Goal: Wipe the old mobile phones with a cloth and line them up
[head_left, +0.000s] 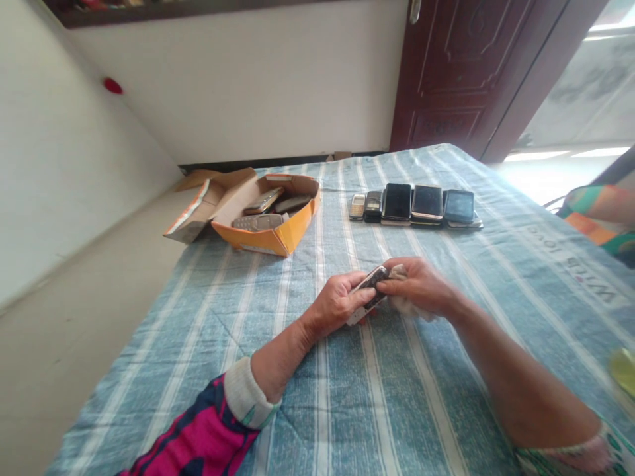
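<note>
My left hand (342,299) is closed around a mobile phone (370,289) with a dark face and pale edges, held tilted above the cloth-covered table. My right hand (421,284) grips a crumpled whitish cloth (409,307) and touches the phone's upper end; its fingers are slightly blurred. Beyond the hands stands an open orange cardboard box (292,233) with several old phones in it, a grey keypad phone (258,223) among them. To the right of the box lies a row of phones, from a small keypad phone (357,206) to a black touchscreen phone (397,201) and others, some stacked.
A blue and white striped cloth (278,410) covers the table. The box's flap (196,211) hangs out at the table's left edge. At the right edge are a colourful fabric (602,215) and a yellow-green object (622,370). A dark red door (456,73) stands behind.
</note>
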Demonstrator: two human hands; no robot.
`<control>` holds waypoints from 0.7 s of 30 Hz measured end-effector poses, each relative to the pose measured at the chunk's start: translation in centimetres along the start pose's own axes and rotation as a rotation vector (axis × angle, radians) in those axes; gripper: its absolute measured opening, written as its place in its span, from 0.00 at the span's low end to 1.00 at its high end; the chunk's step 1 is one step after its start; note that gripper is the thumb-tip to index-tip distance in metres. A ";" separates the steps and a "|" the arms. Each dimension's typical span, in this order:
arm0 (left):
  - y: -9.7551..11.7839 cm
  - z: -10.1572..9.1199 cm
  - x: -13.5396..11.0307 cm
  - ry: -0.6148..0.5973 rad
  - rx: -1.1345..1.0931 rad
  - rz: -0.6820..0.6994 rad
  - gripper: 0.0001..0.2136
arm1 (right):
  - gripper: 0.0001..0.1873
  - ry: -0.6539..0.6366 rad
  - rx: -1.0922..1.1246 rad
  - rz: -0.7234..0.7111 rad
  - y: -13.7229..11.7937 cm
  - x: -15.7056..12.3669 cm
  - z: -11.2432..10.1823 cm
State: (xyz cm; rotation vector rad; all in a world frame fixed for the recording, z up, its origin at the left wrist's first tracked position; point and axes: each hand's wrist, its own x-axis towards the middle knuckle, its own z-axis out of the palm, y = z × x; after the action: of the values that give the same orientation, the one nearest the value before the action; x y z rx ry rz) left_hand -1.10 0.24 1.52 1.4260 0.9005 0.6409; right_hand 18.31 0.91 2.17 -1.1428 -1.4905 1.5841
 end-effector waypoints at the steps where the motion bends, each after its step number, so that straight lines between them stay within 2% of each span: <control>1: 0.2 0.0 0.0 0.016 0.032 0.023 0.15 | 0.14 -0.001 -0.005 -0.017 -0.1 0.0 0.0; 7: 0.9 -0.1 0.0 0.030 0.196 0.137 0.14 | 0.16 -0.043 -0.030 -0.102 -0.3 -0.2 -0.6; 12: 0.8 -0.1 -0.1 0.055 0.339 0.254 0.14 | 0.18 -0.012 -0.032 -0.179 0.2 0.0 -0.7; 21: 0.5 0.0 -0.1 0.076 0.371 0.300 0.16 | 0.15 0.002 0.009 -0.181 0.5 0.0 -0.4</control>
State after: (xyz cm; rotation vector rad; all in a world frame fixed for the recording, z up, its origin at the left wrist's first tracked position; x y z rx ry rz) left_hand -1.11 0.20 2.05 1.9034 0.9041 0.7827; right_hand 18.71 1.05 1.71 -0.9750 -1.5381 1.4640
